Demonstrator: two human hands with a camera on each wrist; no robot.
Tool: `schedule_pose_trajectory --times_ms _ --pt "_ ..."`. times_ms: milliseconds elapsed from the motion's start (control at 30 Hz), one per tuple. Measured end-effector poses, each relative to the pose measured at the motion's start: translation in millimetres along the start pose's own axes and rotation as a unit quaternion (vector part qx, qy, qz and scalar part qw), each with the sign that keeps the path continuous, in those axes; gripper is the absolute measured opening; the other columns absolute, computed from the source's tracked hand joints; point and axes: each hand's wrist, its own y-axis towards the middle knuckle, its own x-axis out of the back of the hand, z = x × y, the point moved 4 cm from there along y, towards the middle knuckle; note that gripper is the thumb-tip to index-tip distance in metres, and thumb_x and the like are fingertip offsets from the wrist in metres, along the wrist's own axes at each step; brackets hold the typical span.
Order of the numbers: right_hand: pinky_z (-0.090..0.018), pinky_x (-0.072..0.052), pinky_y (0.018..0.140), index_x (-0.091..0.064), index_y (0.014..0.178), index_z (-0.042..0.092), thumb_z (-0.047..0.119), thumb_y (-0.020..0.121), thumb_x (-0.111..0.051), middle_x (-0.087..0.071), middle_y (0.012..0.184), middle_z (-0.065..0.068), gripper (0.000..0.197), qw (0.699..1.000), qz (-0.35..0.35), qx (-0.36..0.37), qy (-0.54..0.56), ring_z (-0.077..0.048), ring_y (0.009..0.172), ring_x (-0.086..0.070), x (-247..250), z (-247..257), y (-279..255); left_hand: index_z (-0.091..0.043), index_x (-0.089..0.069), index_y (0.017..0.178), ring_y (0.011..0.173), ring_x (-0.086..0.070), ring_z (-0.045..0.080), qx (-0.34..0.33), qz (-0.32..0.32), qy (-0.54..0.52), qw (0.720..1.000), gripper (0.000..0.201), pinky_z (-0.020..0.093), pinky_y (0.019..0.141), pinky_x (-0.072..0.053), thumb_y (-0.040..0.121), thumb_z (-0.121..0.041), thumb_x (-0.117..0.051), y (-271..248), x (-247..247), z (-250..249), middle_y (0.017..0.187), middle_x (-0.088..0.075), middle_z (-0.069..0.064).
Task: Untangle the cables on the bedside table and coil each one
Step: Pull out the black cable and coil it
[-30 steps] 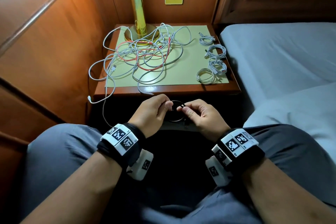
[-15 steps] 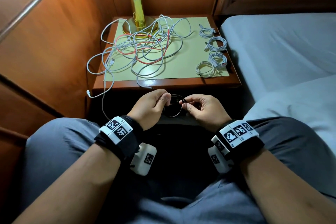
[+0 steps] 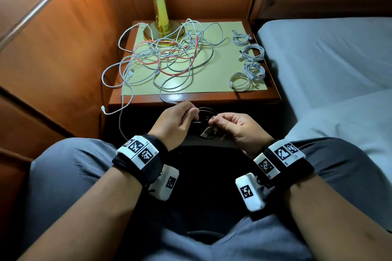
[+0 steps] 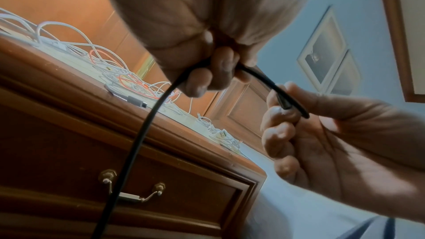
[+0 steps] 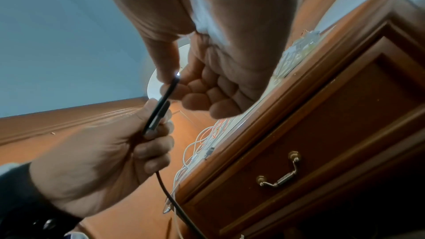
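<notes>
black cable (image 3: 204, 112) | both hands pinch it | tangle (image 3: 167, 59) (white, red) wraps lamp base (image 3: 163, 32)

A: How are the arms placed?

B: Both forearms are extended forward over the lap, with banded wrists brought close together near the middle of the view.

A: And the left hand (image 3: 177, 124)?

B: It is held knuckles up, fingers curled inward, and a thin black cable (image 4: 147, 121) is pinched between thumb and curled fingers (image 4: 220, 66).

A: The right hand (image 3: 237, 128)?

B: It is turned palm partly upward, just right of the left one. The same cable is pinched between its thumb and forefinger, while the remaining fingers (image 4: 279, 150) are loosely curled below.

A: Are the hands touching?

B: A small gap is seen between the fingertips, bridged by the cable.
</notes>
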Motion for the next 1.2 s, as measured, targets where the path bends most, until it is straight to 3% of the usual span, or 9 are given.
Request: schedule_pose_trajectory --times_ms 100,267,367,467,600,767,900,1000,1200 --pt "-0.022 -0.042 0.060 -0.073 0.085 0.018 0.023 0.100 -0.054 -0.072 0.076 0.001 0.025 0.999 0.020 0.003 -0.051 -0.007 0.066 -0.058 -1 1 -1 -0.015 -0.062 0.087 0.064 -0.049 0.000 -0.023 -0.017 0.006 1.000 0.020 0.010 0.061 -0.034 0.103 -0.021 -0.051 1 2 0 0.067 -0.052 -0.012" --pt "-0.021 -0.049 0.064 -0.076 0.090 0.015 0.027 0.088 -0.068 -0.072 0.081 -0.002 0.014 0.999 -0.038 0.024 -0.003 -0.012 0.073 -0.062 6 3 0 -0.016 -0.064 0.091 0.066 -0.050 -0.001 -0.035 0.006 -0.001 0.999 0.020 0.009 0.062 -0.034 0.103 -0.022 -0.050 0 1 -1 0.070 -0.053 -0.014" --pt "-0.035 -0.055 0.082 -0.076 0.096 0.009 0.010 0.091 -0.069 -0.075 0.088 -0.012 0.009 0.996 -0.070 0.031 0.036 -0.018 0.081 -0.068 9 -1 1 -0.022 -0.061 0.091 0.065 -0.049 0.002 -0.024 0.051 0.007 0.998 0.021 0.013 0.061 -0.035 0.104 -0.028 -0.046 -2 -6 -1 0.070 -0.054 -0.010" --pt "-0.048 -0.052 0.094 -0.077 0.096 0.010 0.010 0.090 -0.069 -0.074 0.098 -0.022 0.010 0.995 -0.079 0.030 0.053 -0.026 0.087 -0.068 10 -1 2 -0.027 -0.058 0.088 0.063 -0.050 0.001 -0.009 0.091 0.003 0.996 0.023 0.018 0.061 -0.037 0.105 -0.030 -0.043 -1 -15 2 0.070 -0.056 -0.011" --pt "-0.036 -0.052 0.089 -0.075 0.094 0.010 0.016 0.082 -0.068 -0.074 0.092 -0.012 0.015 0.989 -0.055 0.016 0.136 -0.019 0.083 -0.066 6 -2 3 -0.028 -0.055 0.086 0.061 -0.050 0.001 -0.008 0.099 -0.002 0.995 0.024 0.018 0.060 -0.036 0.105 -0.032 -0.041 1 -15 3 0.068 -0.055 -0.011" --pt "-0.033 -0.048 0.081 -0.066 0.100 0.003 0.005 0.096 -0.054 -0.068 0.078 -0.006 0.013 0.977 -0.050 -0.024 0.208 -0.018 0.075 -0.059 2 -4 4 -0.023 -0.050 0.095 0.067 -0.053 0.015 -0.023 0.093 0.026 0.995 0.015 0.028 0.066 -0.044 0.105 -0.025 -0.040 0 -13 5 0.073 -0.057 -0.012" --pt "-0.030 -0.045 0.075 -0.066 0.096 0.002 0.005 0.100 -0.048 -0.055 0.064 -0.004 0.018 0.984 -0.050 -0.034 0.170 -0.017 0.074 -0.061 1 -1 4 -0.012 -0.054 0.100 0.066 -0.048 0.021 -0.048 0.038 0.056 0.997 0.018 0.028 0.063 -0.037 0.104 -0.024 -0.041 3 -9 4 0.075 -0.056 -0.003" --pt "-0.029 -0.047 0.077 -0.069 0.096 0.004 0.020 0.102 -0.050 -0.054 0.058 -0.002 0.025 0.995 -0.034 -0.016 0.098 -0.015 0.075 -0.062 -2 1 3 -0.012 -0.053 0.097 0.064 -0.046 0.021 -0.056 0.026 0.060 0.996 0.019 0.027 0.063 -0.034 0.105 -0.023 -0.041 4 -7 5 0.073 -0.054 -0.003" --pt "-0.031 -0.046 0.068 -0.071 0.094 0.009 0.017 0.093 -0.060 -0.067 0.075 -0.006 0.013 0.997 -0.011 -0.010 0.077 -0.020 0.074 -0.058 -3 1 1 -0.014 -0.050 0.092 0.062 -0.044 0.021 -0.098 0.028 0.060 0.993 0.025 0.031 0.059 -0.040 0.101 -0.032 -0.035 3 -6 4 0.070 -0.052 -0.002"
